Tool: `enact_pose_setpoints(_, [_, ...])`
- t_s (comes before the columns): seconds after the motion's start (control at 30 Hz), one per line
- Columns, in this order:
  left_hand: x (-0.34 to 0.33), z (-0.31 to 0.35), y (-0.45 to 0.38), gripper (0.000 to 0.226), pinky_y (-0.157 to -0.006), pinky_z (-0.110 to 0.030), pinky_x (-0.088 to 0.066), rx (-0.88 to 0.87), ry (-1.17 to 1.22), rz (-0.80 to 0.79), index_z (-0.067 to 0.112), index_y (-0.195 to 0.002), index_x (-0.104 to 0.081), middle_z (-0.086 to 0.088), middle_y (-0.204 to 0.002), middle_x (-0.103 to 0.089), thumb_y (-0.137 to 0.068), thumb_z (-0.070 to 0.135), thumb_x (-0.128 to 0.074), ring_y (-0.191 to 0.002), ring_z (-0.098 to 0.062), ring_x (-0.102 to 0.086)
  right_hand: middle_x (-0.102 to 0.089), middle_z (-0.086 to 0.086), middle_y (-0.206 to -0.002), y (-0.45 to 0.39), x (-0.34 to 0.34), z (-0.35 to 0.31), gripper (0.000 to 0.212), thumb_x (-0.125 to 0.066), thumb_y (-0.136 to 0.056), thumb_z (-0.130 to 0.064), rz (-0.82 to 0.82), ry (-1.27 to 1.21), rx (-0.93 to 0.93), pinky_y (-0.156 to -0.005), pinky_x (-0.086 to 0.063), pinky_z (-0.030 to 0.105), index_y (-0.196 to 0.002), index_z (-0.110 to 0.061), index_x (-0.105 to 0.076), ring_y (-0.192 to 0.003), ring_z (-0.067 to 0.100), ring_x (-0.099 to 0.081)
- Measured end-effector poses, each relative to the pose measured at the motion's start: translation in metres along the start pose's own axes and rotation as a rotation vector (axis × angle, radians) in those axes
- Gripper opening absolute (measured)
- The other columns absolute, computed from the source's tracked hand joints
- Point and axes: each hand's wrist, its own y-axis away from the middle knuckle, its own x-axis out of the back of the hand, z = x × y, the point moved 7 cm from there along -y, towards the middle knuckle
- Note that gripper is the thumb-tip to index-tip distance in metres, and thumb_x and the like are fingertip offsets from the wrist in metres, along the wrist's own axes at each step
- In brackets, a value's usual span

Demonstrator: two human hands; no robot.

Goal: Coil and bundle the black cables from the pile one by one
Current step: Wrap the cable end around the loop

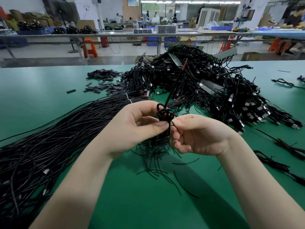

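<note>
My left hand (135, 126) grips a small coiled black cable (165, 115) between thumb and fingers, held above the green table (49, 83). The cable's free end (177, 81) sticks up and away, showing a red tip. My right hand (198, 134) pinches a thin black tie strand (173, 126) right at the coil's side. A long bundle of straight black cables (57, 129) lies to the left, bound with white ties. A big heap of tangled black cables with USB plugs (214, 90) fills the middle and right of the table.
Short black tie strands (158, 162) lie scattered under my hands. Small dark sleeve pieces (105, 81) sit at the back left. Loose cables (283, 156) lie at the right edge. Beyond the table stand other benches, orange stools and people.
</note>
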Motion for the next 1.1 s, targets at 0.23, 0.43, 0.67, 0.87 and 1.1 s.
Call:
enact_pose_setpoints(0.23, [0.010,-0.005,-0.002,0.024,-0.075,-0.018,-0.051,0.024,-0.049,0.109,0.039,-0.085,-0.072,0.014,-0.087,-0.072,-0.078,0.016,-0.068,-0.082,-0.006,-0.068,-0.061,-0.008,-0.068,0.002,0.010,-0.010,0.018,-0.068,-0.080,-0.037,0.284,0.183,0.049,-0.054,-0.026,0.022,-0.066,-0.026,-0.069,-0.057,0.006,-0.053])
enact_pose_setpoints(0.43, [0.021,-0.001,-0.001,0.021,-0.076,-0.019,-0.053,-0.038,-0.099,0.242,0.036,-0.086,-0.072,0.015,-0.089,-0.072,-0.079,0.017,-0.068,-0.080,-0.004,-0.068,-0.068,-0.006,-0.070,-0.004,0.004,-0.002,0.025,-0.077,-0.055,-0.048,0.379,-0.071,-0.030,-0.039,-0.032,0.014,-0.064,-0.024,-0.075,-0.051,0.005,-0.054])
enact_pose_setpoints(0.67, [0.023,0.002,-0.001,0.028,-0.079,-0.016,-0.051,-0.066,-0.179,0.187,0.043,-0.089,-0.071,0.017,-0.090,-0.072,-0.082,0.017,-0.067,-0.084,-0.001,-0.068,-0.063,-0.003,-0.061,-0.004,-0.001,-0.003,0.012,-0.077,-0.057,-0.028,0.402,-0.118,0.001,-0.040,-0.039,0.014,-0.057,-0.020,-0.069,-0.051,0.007,-0.058])
enact_pose_setpoints(0.87, [0.025,0.000,-0.002,0.028,-0.074,-0.014,-0.051,-0.044,-0.155,0.236,0.043,-0.091,-0.074,0.016,-0.090,-0.074,-0.080,0.017,-0.069,-0.082,-0.002,-0.069,-0.064,0.000,-0.066,0.003,0.002,-0.027,0.014,-0.076,-0.067,-0.022,0.568,0.181,0.336,-0.057,-0.046,0.018,-0.073,-0.011,-0.069,-0.064,0.012,-0.056])
enact_pose_setpoints(1.1, [0.029,-0.034,0.003,0.034,-0.046,-0.016,-0.038,0.382,0.228,0.419,0.021,-0.086,-0.078,0.005,-0.069,-0.068,-0.053,0.026,-0.082,-0.054,-0.005,-0.056,-0.064,0.008,-0.074,0.023,-0.042,-0.055,0.009,-0.066,-0.085,0.004,0.837,1.574,1.087,-0.071,-0.048,0.033,-0.077,0.001,-0.069,-0.071,0.027,-0.060])
